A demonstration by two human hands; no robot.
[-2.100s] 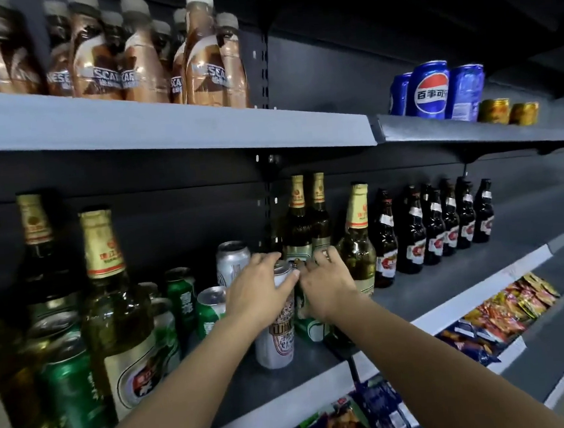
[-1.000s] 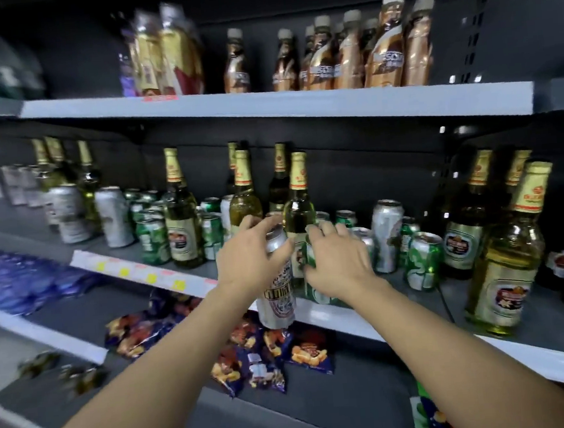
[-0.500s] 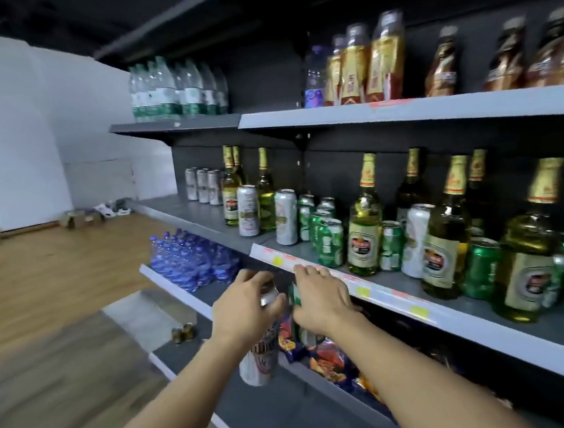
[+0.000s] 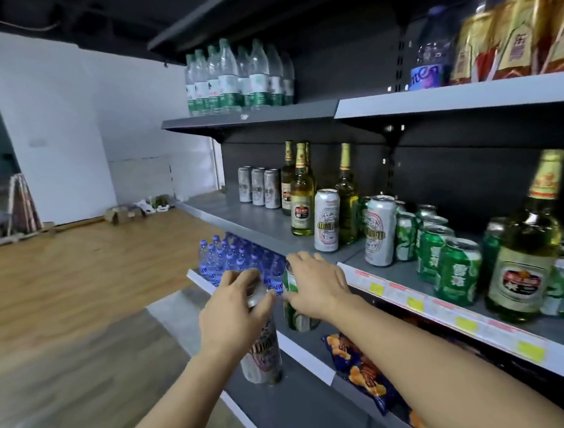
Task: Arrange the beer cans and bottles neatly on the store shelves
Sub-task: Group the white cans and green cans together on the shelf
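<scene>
My left hand [image 4: 234,310] grips a tall silver beer can [image 4: 261,357] by its top, out in front of the shelving. My right hand [image 4: 316,287] grips a short green beer can [image 4: 297,314] from above, right beside it. Both cans hang in the air below the front edge of the middle shelf [image 4: 405,300]. On that shelf stand three silver cans [image 4: 258,190] at the far left, then green glass beer bottles [image 4: 302,195], two tall silver cans [image 4: 326,220], a cluster of green cans [image 4: 446,258] and a large bottle [image 4: 520,256].
The top shelf [image 4: 249,116] holds green-labelled water bottles [image 4: 239,78] and yellow bottles [image 4: 512,26]. Blue water bottles [image 4: 240,261] and snack bags [image 4: 360,366] fill the lower shelves. Wooden floor [image 4: 76,280] stretches left, with cardboard litter [image 4: 122,213] by the white wall.
Carrying both cans, I have moved left along the shelving, away from the spot where I lifted them. The left end of the shelf and the open floor have come into view.
</scene>
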